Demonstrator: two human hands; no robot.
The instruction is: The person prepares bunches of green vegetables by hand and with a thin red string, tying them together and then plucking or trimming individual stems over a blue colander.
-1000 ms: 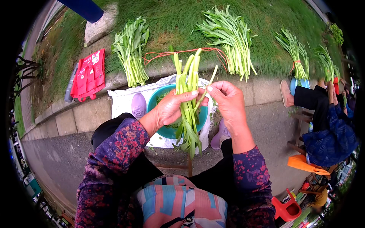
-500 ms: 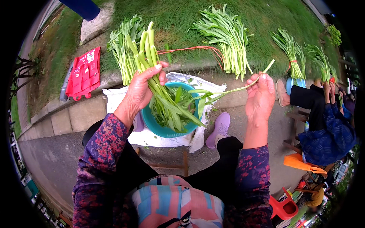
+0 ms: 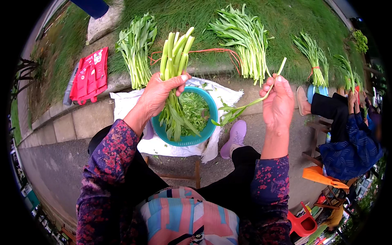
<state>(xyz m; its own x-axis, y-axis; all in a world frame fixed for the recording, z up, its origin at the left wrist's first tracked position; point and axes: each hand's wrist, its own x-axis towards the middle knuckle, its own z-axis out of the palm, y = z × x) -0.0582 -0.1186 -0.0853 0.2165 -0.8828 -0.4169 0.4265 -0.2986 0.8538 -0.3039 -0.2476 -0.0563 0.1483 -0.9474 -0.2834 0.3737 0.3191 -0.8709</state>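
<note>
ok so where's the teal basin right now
In the head view, the teal basin sits just left of centre on the white sheet, its left part under the leaves of the bunch of greens in the left hand.

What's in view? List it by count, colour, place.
basin: one, teal, on sheet
sheet: one, white, beneath basin
leaves: many, green, inside basin
stem bunch: one, green, above basin
lone stem: one, green, basin's right
leafy bundles: four-plus, green, along grass
cord: some, red, on grass
bag: one, red, far left
post: one, blue, upper left
shoes: two, lilac, flanking basin
plastic item: one, red, lower right
other person: one, blue top, right
left hand: one, bare, holding stem bunch
right hand: one, bare, holding lone stem
</note>
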